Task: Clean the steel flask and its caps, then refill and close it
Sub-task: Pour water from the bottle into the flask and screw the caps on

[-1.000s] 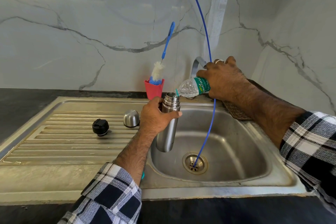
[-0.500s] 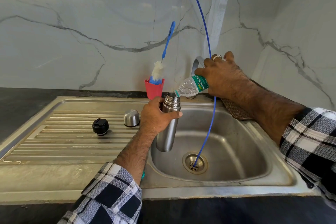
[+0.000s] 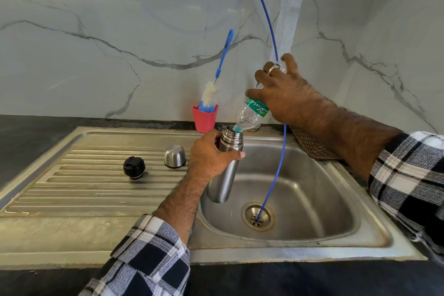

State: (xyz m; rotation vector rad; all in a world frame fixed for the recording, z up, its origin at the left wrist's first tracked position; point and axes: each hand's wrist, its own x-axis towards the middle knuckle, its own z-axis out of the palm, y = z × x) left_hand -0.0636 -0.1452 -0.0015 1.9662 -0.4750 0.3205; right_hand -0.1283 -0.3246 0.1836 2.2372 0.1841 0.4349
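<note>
Steel flask (image 3: 224,170) gripped by left hand (image 3: 211,156) | right hand (image 3: 281,94) grips tilted bottle (image 3: 251,115), base hidden

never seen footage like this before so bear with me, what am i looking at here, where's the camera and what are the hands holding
There is no machine here: these are a person's two bare hands, filmed by one wide-angle camera worn on the head, looking forward and down.

The left hand grips a steel flask, open at the top, held over the sink. The right hand holds a plastic water bottle tipped steeply, its mouth at the flask's opening, as if refilling it.

On the ribbed draining board to the left lie the flask's two caps: a black stopper and a steel cup cap. Behind them a red cup holds a bottle brush. A thin blue tube hangs down into the drain.
</note>
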